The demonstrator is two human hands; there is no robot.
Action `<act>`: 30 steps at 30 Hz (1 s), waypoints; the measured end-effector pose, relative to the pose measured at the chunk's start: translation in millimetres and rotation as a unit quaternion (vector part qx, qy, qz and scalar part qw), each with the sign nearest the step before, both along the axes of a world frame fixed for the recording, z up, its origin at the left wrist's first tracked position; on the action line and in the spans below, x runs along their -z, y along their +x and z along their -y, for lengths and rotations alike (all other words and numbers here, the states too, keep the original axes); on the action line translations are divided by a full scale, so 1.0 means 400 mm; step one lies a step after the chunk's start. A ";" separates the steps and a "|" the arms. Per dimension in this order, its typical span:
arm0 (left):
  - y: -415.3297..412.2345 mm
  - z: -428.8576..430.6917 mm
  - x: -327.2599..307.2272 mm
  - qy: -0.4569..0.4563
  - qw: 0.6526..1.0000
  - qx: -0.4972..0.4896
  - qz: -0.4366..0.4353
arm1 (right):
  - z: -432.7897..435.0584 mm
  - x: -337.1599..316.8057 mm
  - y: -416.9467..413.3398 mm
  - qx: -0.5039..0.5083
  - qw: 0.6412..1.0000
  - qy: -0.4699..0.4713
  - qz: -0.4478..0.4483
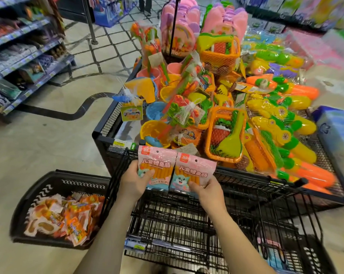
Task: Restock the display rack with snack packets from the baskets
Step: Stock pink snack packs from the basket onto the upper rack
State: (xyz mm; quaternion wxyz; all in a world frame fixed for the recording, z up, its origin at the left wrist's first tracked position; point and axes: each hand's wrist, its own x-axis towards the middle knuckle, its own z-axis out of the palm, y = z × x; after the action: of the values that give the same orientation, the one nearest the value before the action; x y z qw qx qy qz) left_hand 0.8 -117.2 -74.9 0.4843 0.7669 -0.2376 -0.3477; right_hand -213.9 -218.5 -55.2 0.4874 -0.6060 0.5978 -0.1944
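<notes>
Fingers [145, 173] of the left hand [133, 182] hide the left pink packet [157, 165]'s lower corner; the right hand [208, 192] covers the right pink packet [196, 171]'s. Below the fingers, the wire rack [177, 224] blurs rightward and is cut by the bottom edge. Labels in the basket [48, 175] left of the fingers are unreadable.

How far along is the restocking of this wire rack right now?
Early, it seems. Done: little shows; the tiers of the black wire rack that are in view look mostly like bare wire. In hand: the left hand grips a pink packet and the right hand pinches a second pink packet, both above the rack. Left: the floor basket holds many orange packets.
</notes>
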 end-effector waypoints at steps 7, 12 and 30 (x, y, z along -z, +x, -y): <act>-0.046 -0.033 -0.050 0.155 0.957 0.052 0.239 | 0.001 -0.032 -0.039 -0.094 0.973 -0.066 -0.202; -0.127 -0.072 -0.124 0.279 0.889 0.077 0.355 | -0.023 -0.070 -0.091 -0.173 0.905 -0.145 -0.360; -0.753 0.018 -0.254 0.247 0.784 0.257 0.509 | -0.088 -0.142 -0.672 -0.151 0.869 -0.255 -0.397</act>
State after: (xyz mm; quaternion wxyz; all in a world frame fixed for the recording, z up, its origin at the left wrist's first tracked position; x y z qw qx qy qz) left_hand -300.4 -124.5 26.7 -0.0198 0.8364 -0.5439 -0.0651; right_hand -482.6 -183.1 1.8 0.0614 -0.8181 0.5717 -0.0071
